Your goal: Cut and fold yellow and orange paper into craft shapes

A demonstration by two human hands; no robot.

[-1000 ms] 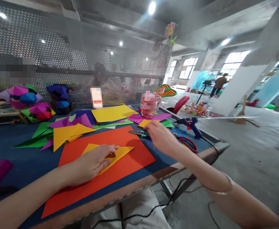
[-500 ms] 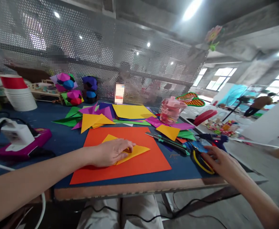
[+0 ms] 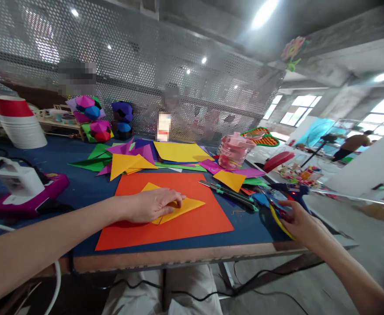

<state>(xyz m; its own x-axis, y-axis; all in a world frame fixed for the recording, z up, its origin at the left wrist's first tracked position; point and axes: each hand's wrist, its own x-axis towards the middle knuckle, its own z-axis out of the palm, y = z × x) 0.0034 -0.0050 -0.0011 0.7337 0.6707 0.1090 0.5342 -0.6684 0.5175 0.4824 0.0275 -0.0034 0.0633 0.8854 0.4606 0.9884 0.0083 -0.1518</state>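
Observation:
My left hand (image 3: 157, 204) rests on a folded yellow-orange sheet of paper (image 3: 190, 204), its fingers loosely bent and the thumb apart from them. The folded piece lies on a large orange-red sheet (image 3: 208, 227) and partly disappears beneath the hand. At the table's right end, my right hand (image 3: 298, 221) is closed on scissors (image 3: 281, 224) with a yellow-edged handle, tilted up from the table; the fingers hide part of them. A utility knife (image 3: 233, 195) lies between the hands, across the orange-red sheet's right edge. Just beyond the right hand is a dark blue glue gun (image 3: 298, 192).
Behind the sheet lie yellow paper (image 3: 182, 152) and green and purple folded pieces. A pink jar (image 3: 233, 153) stands at the back right. On the left are a purple power strip (image 3: 56, 186) with a white plug, stacked paper cups (image 3: 23, 129) and colourful paper balls (image 3: 92, 113).
My right hand has closed around the scissors and tipped them up from lying flat. The left hand stays on the folded paper. The whole view has shifted slightly.

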